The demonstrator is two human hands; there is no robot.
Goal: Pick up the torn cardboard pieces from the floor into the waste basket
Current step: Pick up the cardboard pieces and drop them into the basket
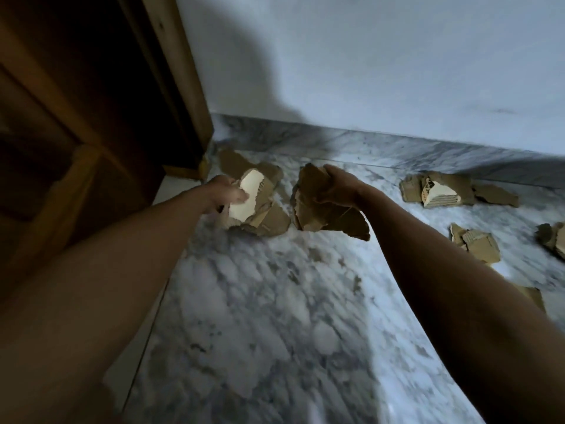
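Note:
My right hand (337, 186) grips a bundle of brown torn cardboard pieces (318, 212) held above the marble floor. My left hand (227, 192) pinches the edge of a white-faced torn cardboard piece (247, 197) that lies on a pile of brown scraps (266, 218) near the door corner. More torn cardboard lies to the right: a heap by the skirting (440, 191), a smaller heap (477, 244), and scraps at the right edge (553, 240). No waste basket is in view.
A dark wooden door and frame (91, 117) stand at the left. A pale wall (367, 56) with a marble skirting (397, 145) runs along the back. The grey-white marble floor (275, 316) stretches toward me.

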